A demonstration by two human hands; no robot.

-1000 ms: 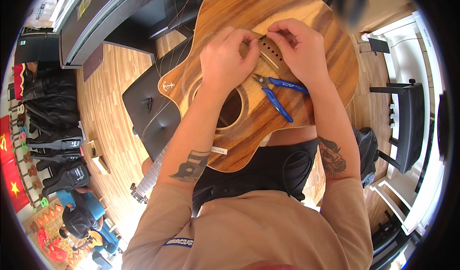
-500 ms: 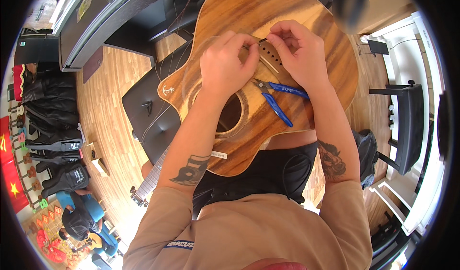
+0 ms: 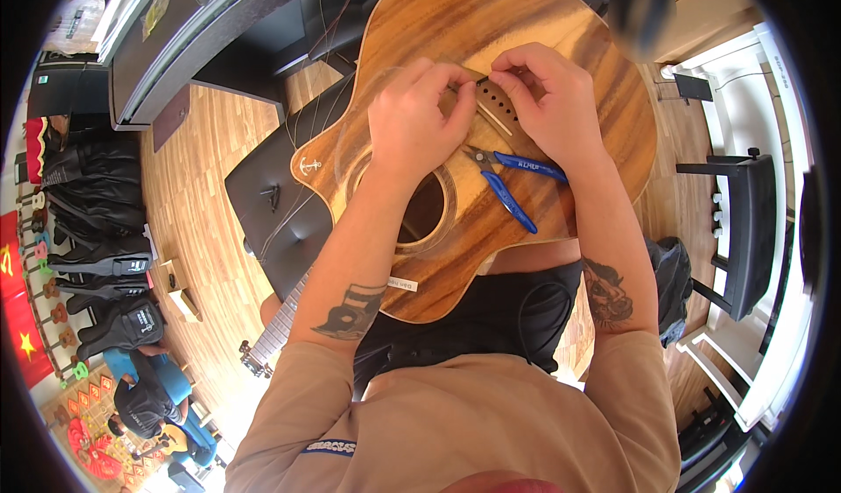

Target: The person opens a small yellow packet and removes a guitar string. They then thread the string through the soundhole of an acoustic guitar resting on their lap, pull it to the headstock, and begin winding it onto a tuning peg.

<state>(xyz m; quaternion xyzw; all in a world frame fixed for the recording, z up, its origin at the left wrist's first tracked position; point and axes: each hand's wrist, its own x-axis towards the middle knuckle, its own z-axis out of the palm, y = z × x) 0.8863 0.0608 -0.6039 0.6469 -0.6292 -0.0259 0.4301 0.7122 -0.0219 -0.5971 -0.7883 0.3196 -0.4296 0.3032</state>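
Note:
An acoustic guitar (image 3: 429, 20) with streaky brown wood lies across my lap, its neck (image 3: 292, 311) pointing to the lower left. Both my hands meet over the far end of its bridge (image 3: 503, 123), where a row of dark pin holes shows. My right hand (image 3: 556, 95) pinches a small black bridge pin (image 3: 482, 79) at that end. Beside it, my left hand (image 3: 407, 112) is closed in a pinch; whatever is between its fingertips is hidden. Blue-handled flush cutters (image 3: 508, 202) rest with handles spread on the guitar top, near my right wrist.
A black padded bench (image 3: 285, 217) is under the guitar's left side, with a small black object (image 3: 271, 198) on it. Loose strings (image 3: 326, 33) trail over the bench. Gig bags (image 3: 114, 257) line the left wall. A person (image 3: 144, 401) holds a guitar at lower left.
My fingertips have drawn closer together over the bridge, and the black pin now shows less between them. My right hand has shifted slightly nearer. The cutters still lie on the guitar top.

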